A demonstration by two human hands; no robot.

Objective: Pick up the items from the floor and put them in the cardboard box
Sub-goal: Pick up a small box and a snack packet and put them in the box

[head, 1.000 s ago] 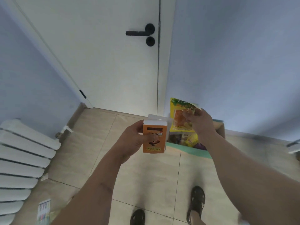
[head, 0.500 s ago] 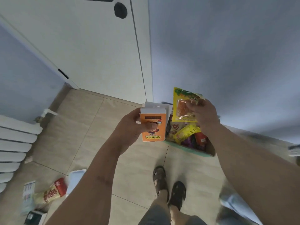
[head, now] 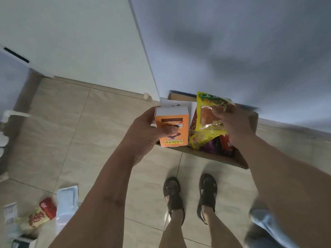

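Observation:
My left hand (head: 143, 135) grips an orange and white carton (head: 172, 127), upright, at the near left corner of the cardboard box (head: 238, 159). My right hand (head: 231, 122) pinches a yellow snack bag (head: 208, 113) by its right edge, held above the box. The box stands on the floor against the wall and holds several packets, among them a yellow packet (head: 202, 139) and a purple one (head: 210, 146). On the floor at lower left lie a red and yellow packet (head: 40, 214), a white pouch (head: 65, 205) and a small leaflet (head: 9, 213).
A white door (head: 80, 38) fills the upper left, a grey wall (head: 241, 51) the upper right. My sandalled feet (head: 189, 194) stand on beige tiles just in front of the box. A pale blue blurred object (head: 263, 221) sits at lower right. A dark item (head: 21, 243) lies at the bottom left corner.
The view has tilted down and come closer to the box. Both hands with the carton and the snack bag now hover over the box, and more floor items show at lower left.

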